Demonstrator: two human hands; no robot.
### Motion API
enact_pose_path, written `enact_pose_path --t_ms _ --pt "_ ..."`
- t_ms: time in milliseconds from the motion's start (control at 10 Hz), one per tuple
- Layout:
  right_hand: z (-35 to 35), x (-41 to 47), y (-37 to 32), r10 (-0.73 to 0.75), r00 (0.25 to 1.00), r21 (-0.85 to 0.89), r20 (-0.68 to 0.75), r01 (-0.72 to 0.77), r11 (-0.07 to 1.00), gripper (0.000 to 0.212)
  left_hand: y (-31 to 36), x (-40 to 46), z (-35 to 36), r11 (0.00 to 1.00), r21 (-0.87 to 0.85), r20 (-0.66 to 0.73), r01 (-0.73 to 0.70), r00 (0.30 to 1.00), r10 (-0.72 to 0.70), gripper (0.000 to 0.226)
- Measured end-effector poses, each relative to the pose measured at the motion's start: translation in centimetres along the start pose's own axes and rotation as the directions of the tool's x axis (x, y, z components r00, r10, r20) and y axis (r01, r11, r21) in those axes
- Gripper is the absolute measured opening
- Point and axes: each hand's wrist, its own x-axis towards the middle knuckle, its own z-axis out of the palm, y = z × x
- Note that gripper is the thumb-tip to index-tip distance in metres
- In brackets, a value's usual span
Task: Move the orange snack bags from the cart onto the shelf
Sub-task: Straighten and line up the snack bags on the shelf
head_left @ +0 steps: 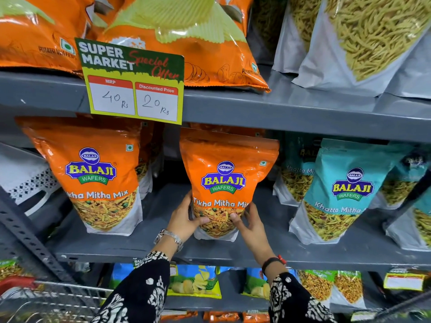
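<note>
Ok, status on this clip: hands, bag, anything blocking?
Left hand and right hand both gripping orange bag low. Bag upright on middle shelf. Teal bags close beside it, slot otherwise clear.

Grey metal shelving (pixel 303 108) fills the view in stacked tiers, its boards painted a dull slate. A perforated grey upright (pixel 25 231) slants down the left side. A printed offer card (pixel 133 82) hangs from the upper board's front edge (handwritten prices in two white boxes). Teal pouches (pixel 345 190) stand at the right of the middle tier, pale pouches of yellow sticks (pixel 363 43) above them. Light glares softly off the glossy packaging.
</note>
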Motion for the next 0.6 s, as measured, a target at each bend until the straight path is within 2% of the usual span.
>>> enact_pose_path --t_ms 300,500,600 --pt "0.06 0.04 0.00 0.016 1.000 -0.018 0.014 -0.015 1.000 0.045 -0.20 -0.08 0.32 1.000 -0.022 -0.016 -0.008 1.000 0.008 0.070" --pt "0.02 -0.46 -0.93 0.032 0.999 -0.063 0.036 -0.030 0.998 0.054 -0.14 -0.41 0.50 1.000 0.012 0.000 -0.016 1.000 0.016 0.076" --pt "-0.12 -0.74 -0.73 0.007 1.000 -0.103 0.002 -0.006 0.995 0.063 -0.23 -0.66 0.44 0.999 0.037 -0.056 -0.032 0.998 0.035 0.082"
